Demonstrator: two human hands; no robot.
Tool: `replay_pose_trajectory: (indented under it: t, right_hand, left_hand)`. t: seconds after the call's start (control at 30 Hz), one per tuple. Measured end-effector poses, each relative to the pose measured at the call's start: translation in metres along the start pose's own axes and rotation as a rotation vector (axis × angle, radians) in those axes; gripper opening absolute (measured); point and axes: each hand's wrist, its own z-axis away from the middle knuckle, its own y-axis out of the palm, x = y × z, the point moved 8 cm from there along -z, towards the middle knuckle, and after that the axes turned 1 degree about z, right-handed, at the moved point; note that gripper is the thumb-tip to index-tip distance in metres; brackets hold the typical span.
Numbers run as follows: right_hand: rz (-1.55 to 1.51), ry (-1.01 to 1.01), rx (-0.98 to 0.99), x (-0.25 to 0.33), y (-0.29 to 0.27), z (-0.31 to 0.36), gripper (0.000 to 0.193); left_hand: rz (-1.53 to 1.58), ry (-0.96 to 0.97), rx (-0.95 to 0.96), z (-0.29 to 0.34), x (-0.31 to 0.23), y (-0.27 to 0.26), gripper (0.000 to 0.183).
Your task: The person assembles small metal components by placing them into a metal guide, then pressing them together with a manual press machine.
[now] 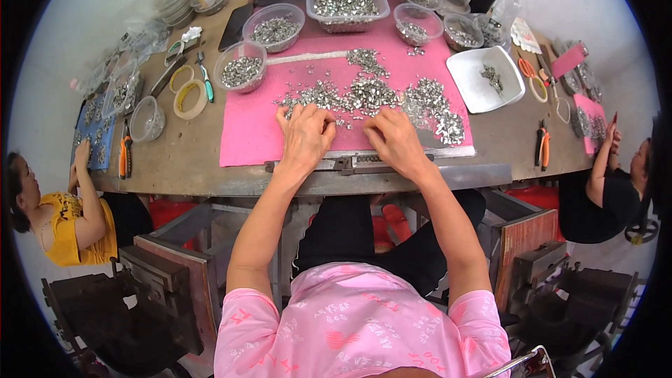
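Note:
Small silvery metal pieces [371, 94] lie in loose heaps across a pink mat [248, 126]. At the heaps' near left edge is my left hand [306, 133], its fingers bent down and drawn together over the mat. My right hand [395, 138] is a short way to the right, thumb and fingers pinched near a few scattered pieces. What either hand holds is too small or hidden to make out. Just below both hands, a dark metal strip fixture [357, 163] runs along the table's front edge, with a row of small parts in its middle.
Clear tubs [241, 70] and a rectangular container [348, 21] of metal pieces line the mat's back. A white tray [483, 98] sits right. Tape rolls [189, 98] and orange-handled pliers [126, 150], [542, 145] lie at the sides. People work at both ends.

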Motion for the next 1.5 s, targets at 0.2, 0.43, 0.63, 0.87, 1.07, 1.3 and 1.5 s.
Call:
replay_pose_trajectory:
  t: [0.2,0.43,0.63,0.87,1.07,1.3,1.5]
  right_hand:
    - [0.221,0.044,-0.045,-0.006,0.031,-0.031,0.013]
    - [0.253,0.083,-0.044,-0.01,0.032,-0.032,0.012]
    - [0.051,0.172,-0.019,-0.021,0.01,-0.019,0.01]
    - [0.177,0.086,0.017,-0.027,-0.003,-0.001,0.009]
    - [0.092,0.086,0.003,-0.024,-0.001,-0.01,0.007]
    - [0.237,-0.036,-0.029,-0.015,0.022,-0.017,0.006]
    - [0.122,-0.013,-0.052,-0.019,0.016,-0.014,0.008]
  left_hand:
    - [0.029,-0.039,0.067,-0.003,0.004,0.004,0.008]
    - [-0.142,0.094,-0.096,0.003,-0.012,-0.003,0.01]
    - [-0.078,0.078,-0.028,0.0,-0.005,0.004,0.009]
    - [-0.033,0.069,-0.024,-0.001,-0.005,0.002,0.008]
    - [-0.055,0.073,-0.033,0.001,-0.005,0.001,0.008]
    - [0.106,0.085,0.021,0.012,-0.039,-0.007,0.008]
    - [0.286,0.155,0.143,0.029,-0.069,0.013,0.01]
